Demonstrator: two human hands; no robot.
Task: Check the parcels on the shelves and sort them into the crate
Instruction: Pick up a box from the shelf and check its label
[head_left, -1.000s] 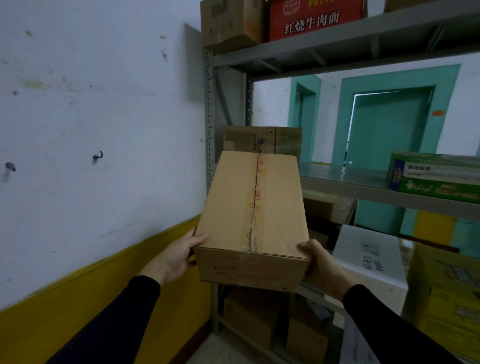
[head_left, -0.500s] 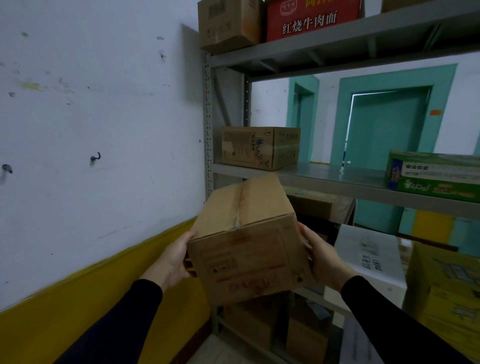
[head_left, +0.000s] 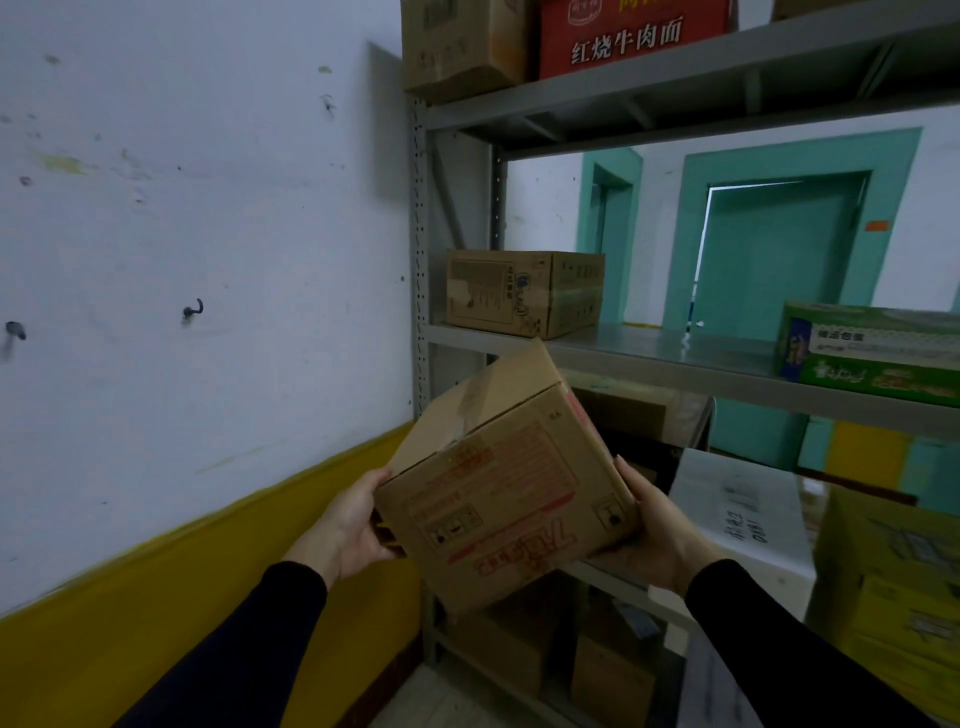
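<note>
Two hands hold a tilted cardboard parcel in front of a grey metal shelf unit: the left hand grips its left edge, the right hand cups its lower right corner. Its red print is blurred, probably upside down. Behind it, on the middle shelf, sits another brown box.

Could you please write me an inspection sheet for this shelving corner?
Surface: grey metal shelf, partly bare.
Job's things: tilted cardboard box held off the shelf; brown box and green box on the middle shelf.
Clutter: red carton up top, white box lower right.
Hands: left hand and right hand grip the tilted box's sides.
Cables: nothing seen.
Surroundings: white wall, teal door.
</note>
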